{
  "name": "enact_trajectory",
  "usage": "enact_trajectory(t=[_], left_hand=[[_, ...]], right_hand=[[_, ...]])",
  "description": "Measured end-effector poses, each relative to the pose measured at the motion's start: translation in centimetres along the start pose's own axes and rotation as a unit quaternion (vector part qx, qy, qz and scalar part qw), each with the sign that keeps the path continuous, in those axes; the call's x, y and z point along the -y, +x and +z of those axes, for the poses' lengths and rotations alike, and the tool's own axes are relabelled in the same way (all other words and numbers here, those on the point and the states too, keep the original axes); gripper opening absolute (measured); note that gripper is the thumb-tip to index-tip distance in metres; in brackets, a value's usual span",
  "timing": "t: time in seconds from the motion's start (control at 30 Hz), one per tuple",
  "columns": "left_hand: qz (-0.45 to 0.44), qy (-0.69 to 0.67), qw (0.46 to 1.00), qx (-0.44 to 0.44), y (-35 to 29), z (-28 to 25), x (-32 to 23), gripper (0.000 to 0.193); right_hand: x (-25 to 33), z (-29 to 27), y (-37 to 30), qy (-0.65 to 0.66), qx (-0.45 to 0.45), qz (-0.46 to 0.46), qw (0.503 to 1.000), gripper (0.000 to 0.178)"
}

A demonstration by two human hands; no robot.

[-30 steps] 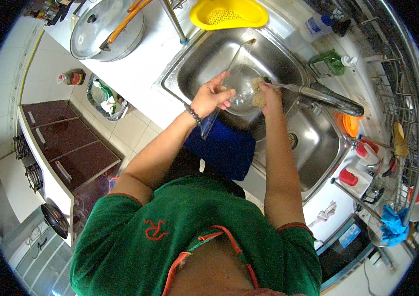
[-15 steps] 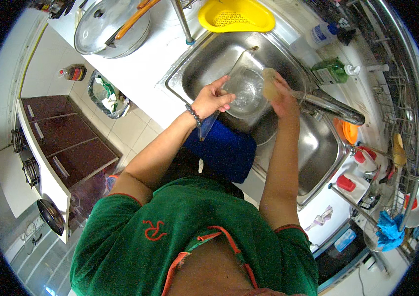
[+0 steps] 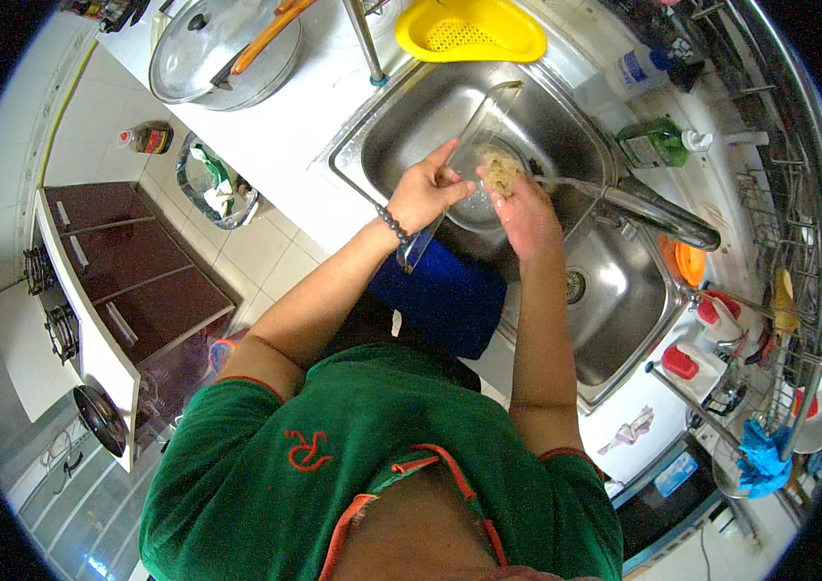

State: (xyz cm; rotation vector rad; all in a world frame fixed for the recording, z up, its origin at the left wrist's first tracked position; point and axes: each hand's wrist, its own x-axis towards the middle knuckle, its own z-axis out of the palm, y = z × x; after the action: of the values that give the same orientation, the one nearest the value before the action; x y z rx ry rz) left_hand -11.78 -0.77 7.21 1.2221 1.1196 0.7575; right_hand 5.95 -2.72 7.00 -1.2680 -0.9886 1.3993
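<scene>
My left hand (image 3: 430, 191) grips a clear see-through panel (image 3: 484, 121) by its near side, tilted over the left sink basin. Its edge looks brownish at the far end; its exact kind I cannot make out. My right hand (image 3: 530, 215) is closed around a pale yellow, rough-textured scrubber (image 3: 500, 172), close to the panel; I cannot tell whether they touch. A stream of water runs from the faucet (image 3: 665, 210) toward my right hand. Beneath both hands lies a round clear bowl (image 3: 479, 213) in the basin, partly hidden.
A yellow strainer basket (image 3: 517, 44) sits at the sink's far edge. A lidded pan (image 3: 173, 82) with wooden-handled utensils stands on the left counter. A green bottle (image 3: 651, 145) is behind the faucet, and a wire rack (image 3: 813, 232) runs along the right. A lined bin (image 3: 205, 210) stands on the floor.
My right hand has moved left and nearer to me with the scrubber, away from the faucet and closer to the panel. My left hand keeps its hold, slightly shifted.
</scene>
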Motion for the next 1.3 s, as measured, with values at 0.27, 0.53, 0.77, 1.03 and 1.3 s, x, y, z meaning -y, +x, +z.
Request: enact_trajectory(t=[0.27, 0.53, 0.77, 1.03, 1.3], left_hand=[[0.058, 0.116, 0.992, -0.004, -0.8, 1.3, -1.3, 0.073], [0.063, 0.162, 0.982, -0.071, -0.5, 2.7, -2.1, 0.072], [0.031, 0.148, 0.986, -0.066, -1.9, 3.6, -1.3, 0.073], [-0.002, 0.126, 0.991, -0.044, -2.9, 3.6, -1.0, 0.071], [-0.022, 0.073, 0.997, 0.006, -2.5, 2.3, 0.2, 0.073]], right_hand=[[0.6, 2.0, -0.4, 0.22, -0.061, 0.085, 0.97, 0.019], [1.2, 5.2, 1.6, 0.287, -0.21, 0.037, 0.934, 0.013], [0.3, 2.9, 5.6, 0.249, -0.274, 0.073, 0.926, 0.01], [1.7, 2.7, 7.8, 0.236, -0.293, 0.123, 0.918, 0.015], [0.1, 1.4, 7.5, 0.206, -0.264, 0.092, 0.938, 0.021]])
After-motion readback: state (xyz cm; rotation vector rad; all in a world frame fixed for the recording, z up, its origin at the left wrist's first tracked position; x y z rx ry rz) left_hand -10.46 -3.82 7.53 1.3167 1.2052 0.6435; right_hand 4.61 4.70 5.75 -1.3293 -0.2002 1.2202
